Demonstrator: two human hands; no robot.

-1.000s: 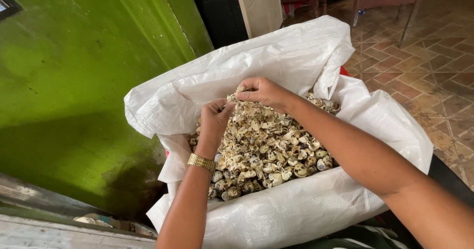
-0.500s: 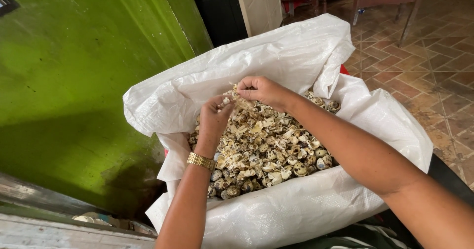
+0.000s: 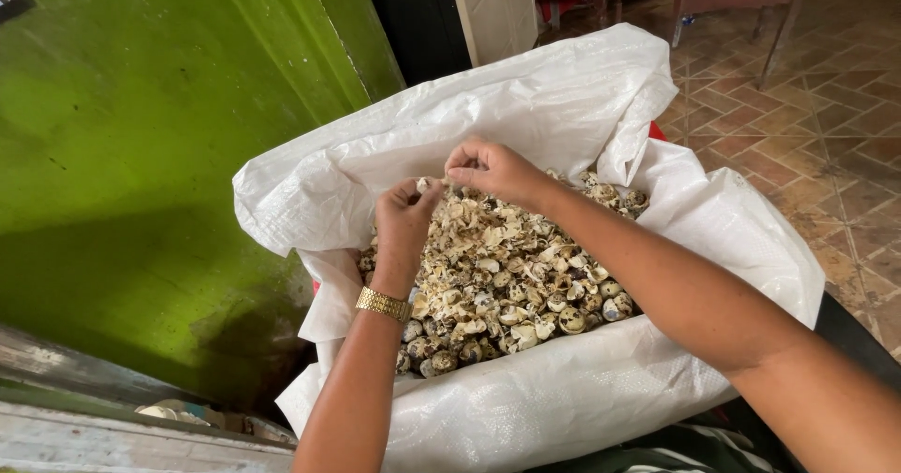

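Note:
A large white woven sack (image 3: 563, 107) stands open, its rim rolled down, filled with a heap of speckled quail eggs and broken shells (image 3: 507, 285). Both my hands hover over the far left part of the heap. My left hand (image 3: 405, 218), with a gold watch (image 3: 383, 304) on the wrist, pinches a small egg between its fingertips. My right hand (image 3: 488, 168) is just beside it, fingers curled and pinching at the same small egg or a bit of its shell.
A green painted wall (image 3: 160, 154) rises close on the left, with a grey ledge (image 3: 84, 435) below it. Brown tiled floor (image 3: 807, 107) spreads to the right, with wooden furniture legs (image 3: 779, 22) at the back. A dark doorway (image 3: 413, 13) lies behind the sack.
Both hands stay over the same spot on the heap; the fingers have shifted slightly around the small egg. The sack has not moved.

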